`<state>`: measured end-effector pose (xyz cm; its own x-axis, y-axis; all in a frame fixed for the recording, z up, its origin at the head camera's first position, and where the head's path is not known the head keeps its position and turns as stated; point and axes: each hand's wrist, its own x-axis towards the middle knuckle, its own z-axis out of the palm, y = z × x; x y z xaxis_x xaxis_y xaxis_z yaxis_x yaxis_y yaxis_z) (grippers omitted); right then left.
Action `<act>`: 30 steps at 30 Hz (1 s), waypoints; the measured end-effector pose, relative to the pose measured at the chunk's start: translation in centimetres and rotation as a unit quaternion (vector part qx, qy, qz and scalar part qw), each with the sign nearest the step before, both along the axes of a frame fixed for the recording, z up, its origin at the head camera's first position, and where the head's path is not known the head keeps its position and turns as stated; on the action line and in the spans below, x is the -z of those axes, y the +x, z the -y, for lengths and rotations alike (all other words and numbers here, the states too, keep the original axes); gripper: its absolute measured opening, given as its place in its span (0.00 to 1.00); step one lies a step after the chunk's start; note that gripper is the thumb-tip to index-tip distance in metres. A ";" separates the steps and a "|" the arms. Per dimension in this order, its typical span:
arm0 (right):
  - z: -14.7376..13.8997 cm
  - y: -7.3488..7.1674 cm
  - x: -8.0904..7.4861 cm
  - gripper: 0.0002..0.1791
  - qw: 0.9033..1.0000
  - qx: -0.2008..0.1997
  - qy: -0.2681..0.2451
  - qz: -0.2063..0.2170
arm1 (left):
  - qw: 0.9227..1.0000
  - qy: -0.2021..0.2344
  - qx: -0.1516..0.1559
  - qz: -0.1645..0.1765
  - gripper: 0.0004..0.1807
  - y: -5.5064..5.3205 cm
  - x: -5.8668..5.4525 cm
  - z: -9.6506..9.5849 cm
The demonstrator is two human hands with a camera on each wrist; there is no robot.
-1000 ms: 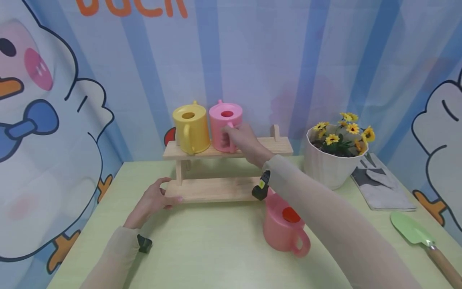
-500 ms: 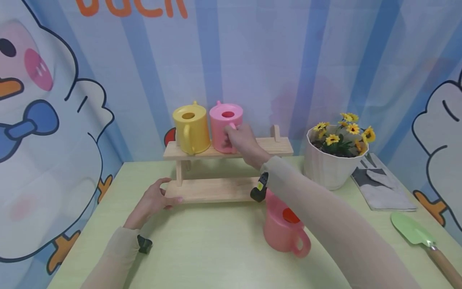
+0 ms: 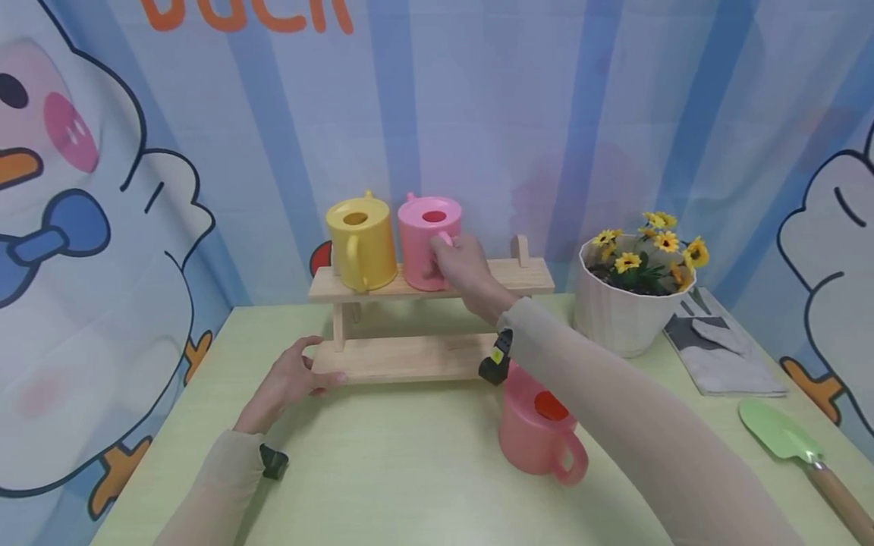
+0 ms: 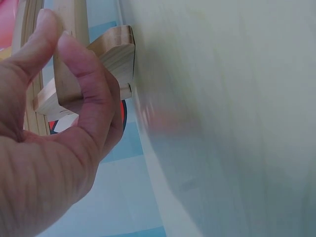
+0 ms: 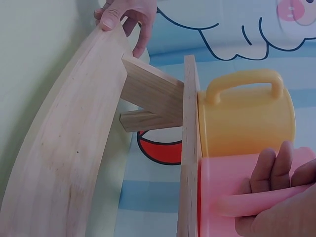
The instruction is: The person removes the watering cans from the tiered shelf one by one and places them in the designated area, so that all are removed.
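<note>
My right hand [image 3: 467, 273] has its fingers clamped round the handle of the pink watering can [image 3: 419, 246], which stands upright on the upper board of the wooden stand [image 3: 410, 358]. The yellow watering can [image 3: 374, 254] is just beside it at nine o'clock. My left hand [image 3: 290, 373] grips the lower board's end, eight o'clock from the stand's middle. A second pink can [image 3: 526, 440] sits on the table [image 3: 382, 470], five o'clock from the one I hold.

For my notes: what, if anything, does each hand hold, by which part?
Right hand: upper pink can, by its handle. Left hand: the shelf, by its lower board's left end.
</note>
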<state>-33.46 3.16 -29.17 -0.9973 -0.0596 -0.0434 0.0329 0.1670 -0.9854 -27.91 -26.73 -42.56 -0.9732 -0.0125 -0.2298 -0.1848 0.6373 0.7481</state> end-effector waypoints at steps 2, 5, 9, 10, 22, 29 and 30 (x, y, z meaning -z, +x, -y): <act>-0.1 0.2 -0.1 0.20 1.000 0.000 0.001 -0.001 | 1.000 0.000 0.002 -0.001 0.56 0.0 0.0 0.0; -0.3 0.5 -0.2 0.19 1.000 0.000 0.009 -0.001 | 1.000 0.000 0.003 -0.001 0.56 0.0 -0.1 0.0; -0.7 1.0 -0.4 0.19 1.000 0.001 0.013 -0.001 | 1.000 -0.001 0.004 -0.002 0.56 0.1 -0.3 -0.1; -0.8 1.1 -0.5 0.19 1.000 0.001 0.013 -0.001 | 1.000 -0.001 0.004 -0.003 0.56 0.1 -0.3 -0.1; -1.5 3.3 -1.5 0.18 1.000 -0.002 0.029 -0.011 | 1.000 -0.006 0.006 -0.004 0.57 0.2 -0.2 -0.1; -2.2 5.0 -1.6 0.17 0.999 0.004 0.038 -0.005 | 1.000 0.000 0.001 0.001 0.57 0.3 -0.2 -0.1; -2.3 5.3 -1.7 0.17 0.999 0.003 0.039 -0.003 | 1.000 0.000 0.001 0.000 0.57 0.3 -0.1 -0.1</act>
<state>-28.12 5.45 -27.52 -0.9978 -0.0511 -0.0423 0.0287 0.2426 -0.9697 -27.61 -26.61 -42.41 -0.9731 -0.0108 -0.2300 -0.1838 0.6381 0.7477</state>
